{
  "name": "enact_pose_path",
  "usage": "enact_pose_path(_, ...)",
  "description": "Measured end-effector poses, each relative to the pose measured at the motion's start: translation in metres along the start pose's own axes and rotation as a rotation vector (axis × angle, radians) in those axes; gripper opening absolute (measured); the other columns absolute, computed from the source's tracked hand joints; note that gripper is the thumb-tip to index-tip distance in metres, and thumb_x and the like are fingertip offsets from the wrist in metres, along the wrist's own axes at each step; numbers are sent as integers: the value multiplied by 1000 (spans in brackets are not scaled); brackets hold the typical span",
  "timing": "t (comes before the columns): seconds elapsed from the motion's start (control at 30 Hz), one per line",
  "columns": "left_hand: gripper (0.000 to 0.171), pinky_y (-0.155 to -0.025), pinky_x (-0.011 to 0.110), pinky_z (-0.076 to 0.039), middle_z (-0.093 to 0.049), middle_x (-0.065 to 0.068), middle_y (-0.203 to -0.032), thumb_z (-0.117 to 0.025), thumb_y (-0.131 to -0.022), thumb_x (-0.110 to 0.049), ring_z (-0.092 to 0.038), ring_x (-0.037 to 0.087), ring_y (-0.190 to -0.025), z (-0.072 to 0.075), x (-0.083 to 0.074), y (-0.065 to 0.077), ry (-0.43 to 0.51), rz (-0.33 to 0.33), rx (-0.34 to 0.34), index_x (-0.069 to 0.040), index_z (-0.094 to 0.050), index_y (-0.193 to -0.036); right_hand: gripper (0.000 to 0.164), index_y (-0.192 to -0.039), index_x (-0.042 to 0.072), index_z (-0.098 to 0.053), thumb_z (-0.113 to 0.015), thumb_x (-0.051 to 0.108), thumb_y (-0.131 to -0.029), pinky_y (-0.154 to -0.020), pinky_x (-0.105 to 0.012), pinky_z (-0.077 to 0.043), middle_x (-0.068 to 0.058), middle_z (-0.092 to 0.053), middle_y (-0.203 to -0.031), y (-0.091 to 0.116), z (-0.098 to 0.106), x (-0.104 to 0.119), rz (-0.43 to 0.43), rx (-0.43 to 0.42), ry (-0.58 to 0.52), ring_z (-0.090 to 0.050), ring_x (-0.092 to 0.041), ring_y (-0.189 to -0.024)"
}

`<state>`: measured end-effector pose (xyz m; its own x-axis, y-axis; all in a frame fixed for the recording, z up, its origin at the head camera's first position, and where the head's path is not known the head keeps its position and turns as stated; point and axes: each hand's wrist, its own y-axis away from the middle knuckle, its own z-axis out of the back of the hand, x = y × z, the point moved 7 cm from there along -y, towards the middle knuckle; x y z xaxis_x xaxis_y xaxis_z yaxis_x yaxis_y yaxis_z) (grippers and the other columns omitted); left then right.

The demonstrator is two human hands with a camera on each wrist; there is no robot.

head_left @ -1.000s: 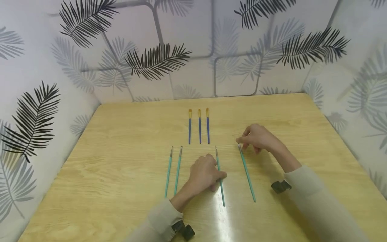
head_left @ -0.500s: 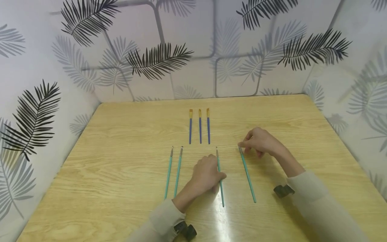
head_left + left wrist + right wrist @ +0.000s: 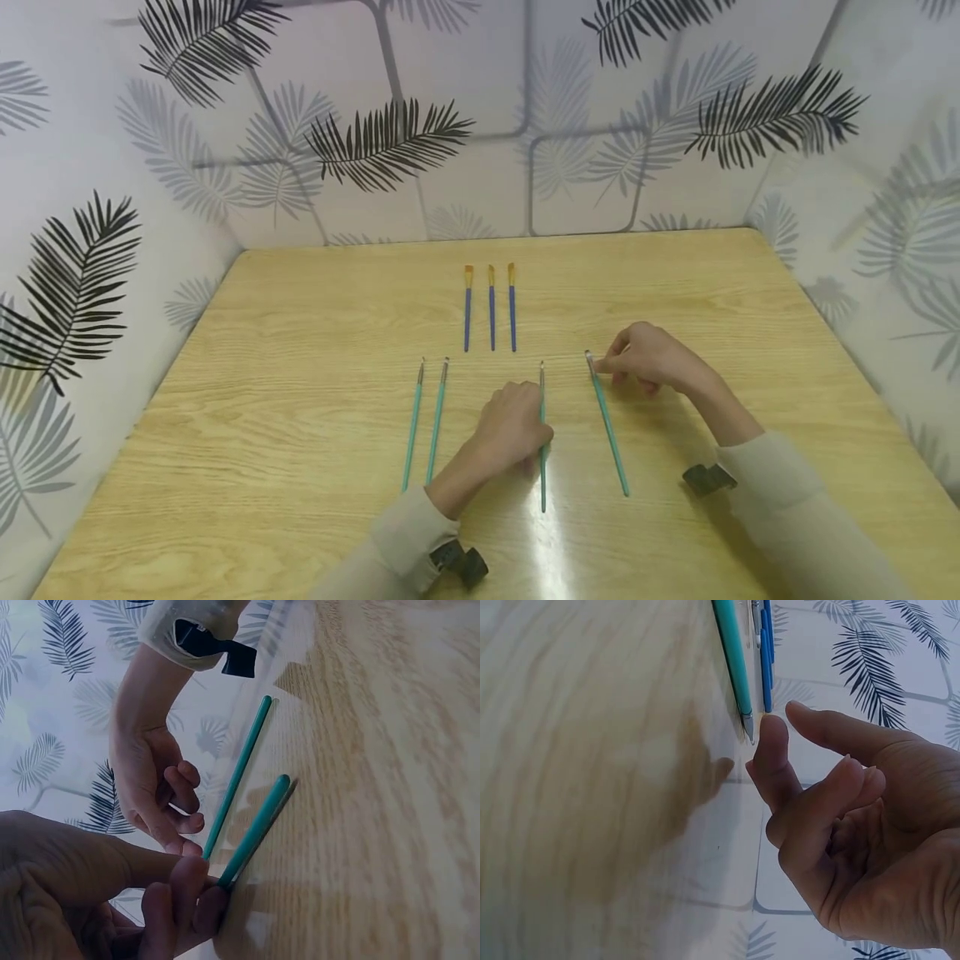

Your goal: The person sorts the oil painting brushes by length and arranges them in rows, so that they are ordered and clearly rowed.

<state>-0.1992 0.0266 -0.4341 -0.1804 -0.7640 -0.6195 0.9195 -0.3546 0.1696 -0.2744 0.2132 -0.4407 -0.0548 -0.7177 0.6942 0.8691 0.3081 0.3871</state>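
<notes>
In the head view, my left hand [image 3: 513, 421] pinches a slim teal-handled paintbrush [image 3: 543, 487] near its middle, bristles pointing away from me. The left wrist view shows that brush's handle [image 3: 259, 825] coming out between thumb and fingers, close over the table. My right hand [image 3: 651, 358] is beside the metal collar of another teal paintbrush [image 3: 611, 433], which slants on the table. From the right wrist, thumb and index fingertip stand slightly apart with nothing between them, the index right by the brush's collar [image 3: 748, 726]; the other fingers are loosely curled.
Two more teal paintbrushes [image 3: 412, 433] lie side by side left of my left hand. Farther back, three blue-handled paintbrushes [image 3: 492, 317] form a row on the wooden table [image 3: 300, 333]. A leaf-patterned wall [image 3: 480, 192] borders the table's back edge.
The brush in my left hand has turned nearly straight, its handle end swinging left. My right hand has slid slightly towards me from the right brush's tip, exposing its head.
</notes>
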Motion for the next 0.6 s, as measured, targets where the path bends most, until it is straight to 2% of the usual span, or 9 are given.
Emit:
enact_pose_path(0.1,45,-30,16,-26,-45,-3,-36,-63,-79,6,-52,9,-29,1,4,0,24,4,-21,-14,-39,-47,36,-107,-3,-64,-69,30,-94,-44,-23,-42,-10,-73,-80,1,-2,-2,0,6,-1,-33,-4,-40)
enact_pose_path(0.2,47,-32,16,-20,-34,-8,-36,-63,-75,5,-43,5,-28,0,9,-1,49,11,-48,-18,-33,-46,34,-106,-2,-64,-71,29,-92,-45,-25,-46,-9,-72,-78,4,-5,-3,1,13,1,-33,-4,-40)
enact_pose_path(0.33,49,-32,16,-19,-29,-11,-37,-64,-73,3,-33,2,-28,0,14,0,82,15,-60,-20,-30,-45,30,-102,-1,-65,-73,25,-90,-43,-24,-44,-9,-72,-74,10,-10,-1,10,32,0,-35,-5,-40)
enact_pose_path(0.53,54,-33,15,-24,-33,-10,-37,-69,-78,-2,-35,1,-29,1,17,-2,124,13,-27,-20,-31,-45,31,-103,-2,-62,-74,22,-88,-41,-21,-39,-10,-73,-71,16,-16,2,6,62,16,-34,-5,-39)
enact_pose_path(0.6,53,-33,14,-25,-41,-8,-37,-69,-80,-3,-39,3,-29,1,18,-2,138,20,-9,-19,-32,-45,32,-104,-2,-61,-75,22,-88,-41,-21,-38,-10,-73,-71,18,-17,2,-12,59,22,-32,-5,-39)
